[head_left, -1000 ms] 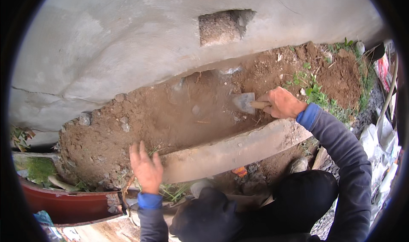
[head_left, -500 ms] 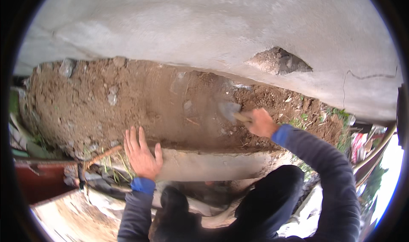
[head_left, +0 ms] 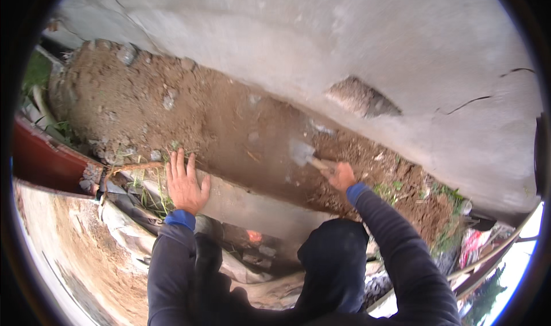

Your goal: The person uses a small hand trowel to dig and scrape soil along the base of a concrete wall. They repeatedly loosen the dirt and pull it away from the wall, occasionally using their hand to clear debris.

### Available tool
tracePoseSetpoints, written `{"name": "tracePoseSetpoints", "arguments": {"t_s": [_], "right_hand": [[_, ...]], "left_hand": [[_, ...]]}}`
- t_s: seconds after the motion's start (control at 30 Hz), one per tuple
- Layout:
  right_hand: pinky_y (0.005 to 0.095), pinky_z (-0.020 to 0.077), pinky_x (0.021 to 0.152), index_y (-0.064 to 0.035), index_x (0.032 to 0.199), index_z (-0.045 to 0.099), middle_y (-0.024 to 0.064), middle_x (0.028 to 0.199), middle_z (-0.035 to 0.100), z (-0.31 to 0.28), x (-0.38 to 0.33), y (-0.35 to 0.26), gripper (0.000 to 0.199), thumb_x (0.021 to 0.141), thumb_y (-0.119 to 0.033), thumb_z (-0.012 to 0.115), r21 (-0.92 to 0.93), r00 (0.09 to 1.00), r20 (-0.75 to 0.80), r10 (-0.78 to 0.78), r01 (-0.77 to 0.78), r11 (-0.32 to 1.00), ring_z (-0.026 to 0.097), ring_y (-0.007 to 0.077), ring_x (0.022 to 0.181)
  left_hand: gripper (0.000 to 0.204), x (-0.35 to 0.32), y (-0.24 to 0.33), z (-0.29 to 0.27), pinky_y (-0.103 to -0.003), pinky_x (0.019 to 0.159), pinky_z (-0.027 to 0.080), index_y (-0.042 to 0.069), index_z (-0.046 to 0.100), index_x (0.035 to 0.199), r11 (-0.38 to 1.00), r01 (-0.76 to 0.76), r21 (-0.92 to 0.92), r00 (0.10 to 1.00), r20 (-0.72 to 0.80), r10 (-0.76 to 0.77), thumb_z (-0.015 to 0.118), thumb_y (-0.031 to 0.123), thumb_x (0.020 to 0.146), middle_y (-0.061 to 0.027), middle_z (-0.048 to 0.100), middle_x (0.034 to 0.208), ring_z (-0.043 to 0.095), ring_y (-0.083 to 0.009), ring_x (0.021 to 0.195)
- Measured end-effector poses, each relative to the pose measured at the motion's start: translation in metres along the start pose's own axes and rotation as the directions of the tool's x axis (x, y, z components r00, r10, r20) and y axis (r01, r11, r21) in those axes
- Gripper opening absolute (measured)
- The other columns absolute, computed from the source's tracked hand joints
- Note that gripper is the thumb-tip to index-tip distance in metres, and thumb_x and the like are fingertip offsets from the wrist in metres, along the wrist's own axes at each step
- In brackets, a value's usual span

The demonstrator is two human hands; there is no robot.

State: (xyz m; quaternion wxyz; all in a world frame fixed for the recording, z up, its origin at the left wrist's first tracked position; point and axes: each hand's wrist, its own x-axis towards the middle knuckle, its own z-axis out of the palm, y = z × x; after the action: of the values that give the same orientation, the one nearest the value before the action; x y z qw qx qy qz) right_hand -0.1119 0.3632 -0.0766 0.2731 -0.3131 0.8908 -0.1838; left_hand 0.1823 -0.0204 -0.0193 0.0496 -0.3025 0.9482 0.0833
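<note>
My right hand (head_left: pixel 342 177) is closed round the wooden handle of a small trowel (head_left: pixel 301 153). The trowel's grey blade touches the brown soil (head_left: pixel 229 125) in the strip between the wall and a low concrete curb (head_left: pixel 252 208). Loose, crumbly earth lies to the right of the blade, and a smoother scraped patch is to its left. My left hand (head_left: pixel 186 182) rests at the left end of the curb with its fingers stretched out and spread, holding nothing. The fingertips reach the edge of the soil beside some grass stalks.
A grey plastered wall (head_left: pixel 275 45) with a broken hollow (head_left: pixel 361 96) borders the far side. Stones (head_left: pixel 127 53) lie in the soil at left. A reddish-brown panel (head_left: pixel 46 159) stands at far left, with a thin brown root or stick (head_left: pixel 132 166) nearby. Weeds (head_left: pixel 447 197) grow at right.
The view has tilted, so the wall and soil strip now slope down to the right. The trowel, still in my right hand, has shifted slightly over the soil. My left hand stays by the curb.
</note>
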Motion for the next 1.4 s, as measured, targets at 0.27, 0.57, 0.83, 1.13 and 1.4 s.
{"name": "tracePoseSetpoints", "arguments": {"t_s": [0.27, 0.57, 0.83, 1.13, 1.4], "right_hand": [[0.0507, 0.06, 0.084, -0.0187, 0.125, 0.079, 0.0242, 0.1, 0.076, -0.002, 0.016, -0.043, 0.036, 0.093, -0.034, 0.074, 0.012, 0.985, 0.092, 0.146, -0.148, 0.989, 0.074, 0.0446, 0.094], [0.0536, 0.0587, 0.079, -0.0061, 0.135, 0.07, 0.0317, 0.1, 0.072, 0.034, -0.027, -0.007, 0.045, 0.098, -0.03, 0.073, -0.028, 0.996, -0.037, -0.079, 0.078, 0.997, 0.073, 0.0479, 0.093], [0.0489, 0.0598, 0.078, -0.0052, 0.132, 0.073, 0.0278, 0.096, 0.075, 0.043, -0.023, -0.008, 0.043, 0.095, -0.026, 0.076, 0.066, 0.997, -0.064, 0.031, -0.027, 0.997, 0.076, 0.0411, 0.085], [0.0312, 0.0547, 0.065, -0.004, 0.138, 0.072, 0.0053, 0.081, 0.074, 0.042, 0.002, 0.0, 0.044, 0.098, -0.022, 0.076, 0.532, 0.966, 0.134, 0.22, -0.257, 0.806, 0.068, 0.0112, 0.07], [0.0379, 0.0581, 0.069, -0.0035, 0.136, 0.072, 0.0149, 0.089, 0.078, 0.061, 0.014, 0.007, 0.042, 0.098, -0.021, 0.076, 0.326, 0.997, 0.045, 0.061, -0.073, 0.943, 0.075, 0.0276, 0.076]], "left_hand": [[0.082, -0.022, 0.026, 0.007, -0.057, 0.131, 0.017, -0.004, 0.042, 0.159, 0.999, -0.022, -0.027, 1.0, -0.005, 0.022, 0.065, 0.038, 0.093, -0.0255, 0.035, 0.169, 0.025, -0.0426, 0.161], [0.076, -0.019, 0.047, 0.019, -0.057, 0.131, 0.018, -0.006, 0.052, 0.15, 0.994, 0.095, -0.059, 0.976, -0.19, -0.105, 0.066, 0.038, 0.09, -0.0237, 0.042, 0.164, 0.026, -0.042, 0.16], [0.073, -0.025, 0.044, 0.028, -0.058, 0.13, 0.019, -0.006, 0.054, 0.147, 0.989, 0.052, -0.139, 0.971, -0.225, -0.083, 0.064, 0.036, 0.088, -0.0249, 0.043, 0.163, 0.027, -0.0435, 0.16], [0.069, -0.019, 0.05, 0.019, -0.058, 0.13, 0.02, -0.006, 0.056, 0.143, 0.989, 0.091, -0.113, 0.976, -0.188, -0.112, 0.064, 0.035, 0.088, -0.025, 0.044, 0.161, 0.028, -0.0438, 0.159], [0.068, -0.019, 0.048, 0.026, -0.06, 0.129, 0.02, -0.005, 0.057, 0.142, 0.988, 0.104, -0.117, 0.974, -0.187, -0.124, 0.064, 0.035, 0.089, -0.0245, 0.045, 0.161, 0.029, -0.0442, 0.159]]}}
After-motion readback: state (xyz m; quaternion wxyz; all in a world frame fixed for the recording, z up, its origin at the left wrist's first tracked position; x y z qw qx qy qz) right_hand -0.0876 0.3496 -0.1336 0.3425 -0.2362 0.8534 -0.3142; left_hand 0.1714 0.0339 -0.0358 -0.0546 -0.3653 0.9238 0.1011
